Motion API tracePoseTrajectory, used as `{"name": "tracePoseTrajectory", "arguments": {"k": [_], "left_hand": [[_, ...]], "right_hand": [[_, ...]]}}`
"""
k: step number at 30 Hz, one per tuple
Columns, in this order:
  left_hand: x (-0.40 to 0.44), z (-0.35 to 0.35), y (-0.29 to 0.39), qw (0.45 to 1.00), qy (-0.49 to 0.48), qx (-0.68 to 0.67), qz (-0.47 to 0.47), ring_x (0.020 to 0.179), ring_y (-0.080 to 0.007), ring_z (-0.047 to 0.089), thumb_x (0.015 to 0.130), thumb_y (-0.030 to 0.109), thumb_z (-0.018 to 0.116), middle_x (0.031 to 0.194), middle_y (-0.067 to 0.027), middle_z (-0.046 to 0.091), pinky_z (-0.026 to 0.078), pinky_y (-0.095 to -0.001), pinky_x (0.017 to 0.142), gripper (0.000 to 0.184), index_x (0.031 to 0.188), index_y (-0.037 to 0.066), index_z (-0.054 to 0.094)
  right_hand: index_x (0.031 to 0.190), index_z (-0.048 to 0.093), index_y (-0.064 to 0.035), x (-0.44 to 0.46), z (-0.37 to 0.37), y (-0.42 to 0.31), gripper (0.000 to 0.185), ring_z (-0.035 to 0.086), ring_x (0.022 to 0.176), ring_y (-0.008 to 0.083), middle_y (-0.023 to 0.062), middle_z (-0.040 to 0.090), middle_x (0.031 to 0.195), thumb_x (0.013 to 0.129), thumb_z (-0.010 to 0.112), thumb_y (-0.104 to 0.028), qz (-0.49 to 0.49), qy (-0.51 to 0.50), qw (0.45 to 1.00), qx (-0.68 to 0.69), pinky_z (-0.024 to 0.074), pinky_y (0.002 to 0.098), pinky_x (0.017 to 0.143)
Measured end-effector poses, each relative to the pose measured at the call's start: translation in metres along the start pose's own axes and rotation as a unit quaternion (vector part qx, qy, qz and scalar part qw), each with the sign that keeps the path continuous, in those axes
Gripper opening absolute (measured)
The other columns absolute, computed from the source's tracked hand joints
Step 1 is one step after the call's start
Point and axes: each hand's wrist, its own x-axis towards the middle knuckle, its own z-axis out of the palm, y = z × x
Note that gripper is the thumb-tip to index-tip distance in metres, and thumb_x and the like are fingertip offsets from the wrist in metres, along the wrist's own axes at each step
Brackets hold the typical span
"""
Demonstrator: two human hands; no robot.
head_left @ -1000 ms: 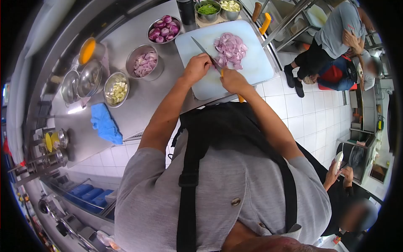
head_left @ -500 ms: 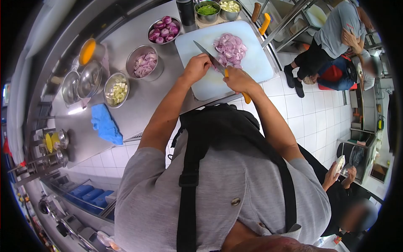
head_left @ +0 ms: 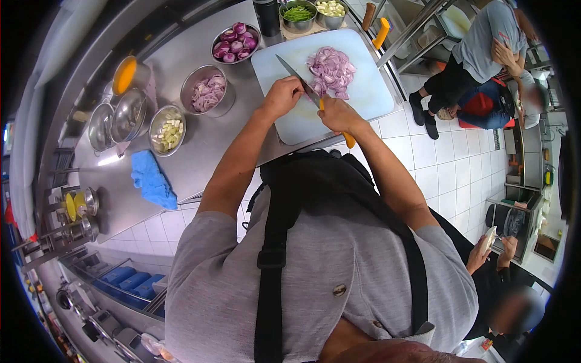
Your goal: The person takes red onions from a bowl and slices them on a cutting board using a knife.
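My right hand [head_left: 340, 116] is wrapped round the yellow handle of a kitchen knife [head_left: 290, 69], its blade slanting toward the far left over the white cutting board [head_left: 369, 100]. Close beside the blade, on its left, my left hand [head_left: 283, 97] has its fingers curled together. What they hold is hidden, though a bit of purple onion shows by the blade near the fingertips. A loose pile of sliced purple onion [head_left: 331, 69] lies on the board to the right of the blade.
Left of the board stand a bowl of peeled purple onions [head_left: 236, 43], a pot of onion slices [head_left: 209, 94] and a bowl of pale green chunks [head_left: 168, 130]. A blue cloth [head_left: 152, 178] lies on the steel counter. Other people are at right.
My right hand and the knife have shifted slightly left, and the handle has swung a little left. My left hand stays nearly in place. At right, a co-worker's hand has moved.
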Motion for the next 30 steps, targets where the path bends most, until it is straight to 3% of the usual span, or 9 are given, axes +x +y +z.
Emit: {"name": "tracePoseTrajectory", "arguments": {"k": [4,7,10,13,14,17,20,25,30], "left_hand": [[0.001,-0.003,0.005,1.000,-0.007,0.001,-0.021,0.083,-0.0351,0.071,0.085,-0.004,0.074,0.094,-0.0164,0.072,0.057,-0.0411,0.075,0.006,0.089,-0.002,0.070],[0.002,-0.001,0.006,1.000,-0.003,-0.009,-0.030,0.083,-0.0344,0.072,0.086,-0.003,0.074,0.095,-0.0160,0.072,0.057,-0.0406,0.075,0.005,0.090,-0.002,0.072],[-0.001,0.002,0.007,0.999,-0.003,-0.003,-0.035,0.083,-0.0335,0.072,0.086,-0.002,0.074,0.095,-0.0154,0.072,0.057,-0.0405,0.075,0.007,0.093,-0.001,0.074],[-0.003,0.004,0.003,0.999,0.005,0.032,-0.001,0.083,-0.0323,0.073,0.087,-0.001,0.075,0.097,-0.0145,0.072,0.058,-0.0408,0.076,0.009,0.096,-0.001,0.075],[-0.004,0.005,0.000,0.999,0.008,0.045,0.016,0.083,-0.0318,0.073,0.088,-0.001,0.075,0.097,-0.0142,0.072,0.058,-0.0409,0.076,0.009,0.097,-0.001,0.076],[-0.008,-0.001,0.000,0.997,0.058,0.042,-0.042,0.082,-0.0274,0.074,0.087,0.001,0.078,0.099,-0.0132,0.072,0.059,-0.0377,0.076,0.014,0.101,0.001,0.078],[-0.008,-0.028,0.018,0.979,0.176,0.015,-0.103,0.081,-0.0272,0.073,0.088,0.004,0.077,0.098,-0.0124,0.072,0.059,-0.0375,0.074,0.012,0.100,0.002,0.079],[0.002,-0.077,0.010,0.940,0.245,0.183,-0.153,0.085,-0.0317,0.072,0.088,0.011,0.078,0.101,-0.0145,0.073,0.058,-0.0432,0.077,0.010,0.096,0.005,0.078],[0.003,-0.137,-0.031,0.877,0.329,0.305,-0.173,0.091,-0.0383,0.070,0.089,0.014,0.074,0.098,-0.0171,0.074,0.057,-0.0506,0.085,0.010,0.094,0.006,0.078]], "right_hand": [[0.118,0.055,0.0101,0.032,0.038,0.043,0.037,0.074,0.070,0.0448,0.0321,0.073,0.099,0.101,0.057,-0.022,-0.118,0.114,0.982,-0.096,0.0604,0.0545,0.075],[0.119,0.055,0.0088,0.042,0.057,0.047,0.038,0.074,0.080,0.0495,0.0323,0.073,0.097,0.101,0.058,-0.025,-0.112,0.164,0.975,-0.099,0.0588,0.0568,0.082],[0.121,0.056,0.0088,0.037,0.035,0.036,0.040,0.073,0.090,0.0497,0.0321,0.073,0.095,0.101,0.059,-0.025,-0.055,0.067,0.996,-0.027,0.0573,0.0563,0.087],[0.124,0.056,0.0093,0.024,-0.010,0.015,0.041,0.073,0.097,0.0494,0.0324,0.073,0.093,0.100,0.060,-0.024,-0.027,0.023,0.999,-0.013,0.0552,0.0568,0.090],[0.124,0.057,0.0097,0.024,-0.012,0.019,0.042,0.072,0.097,0.0494,0.0340,0.072,0.096,0.100,0.061,-0.024,-0.025,0.058,0.998,-0.016,0.0547,0.0565,0.088],[0.123,0.057,0.0092,0.006,-0.018,0.013,0.041,0.070,0.099,0.0520,0.0352,0.072,0.100,0.100,0.063,-0.024,-0.044,0.127,0.991,-0.019,0.0536,0.0577,0.088],[0.123,0.056,0.0088,0.002,0.008,0.022,0.042,0.068,0.102,0.0541,0.0362,0.071,0.103,0.099,0.063,-0.025,-0.078,0.111,0.991,-0.002,0.0525,0.0593,0.090],[0.123,0.054,0.0075,0.006,0.052,0.040,0.042,0.068,0.102,0.0547,0.0359,0.071,0.102,0.099,0.064,-0.025,-0.072,0.058,0.996,0.021,0.0519,0.0602,0.091],[0.121,0.055,0.0067,0.011,0.039,0.063,0.040,0.069,0.103,0.0535,0.0349,0.072,0.103,0.099,0.064,-0.026,-0.038,0.100,0.994,-0.005,0.0526,0.0600,0.092]]}}
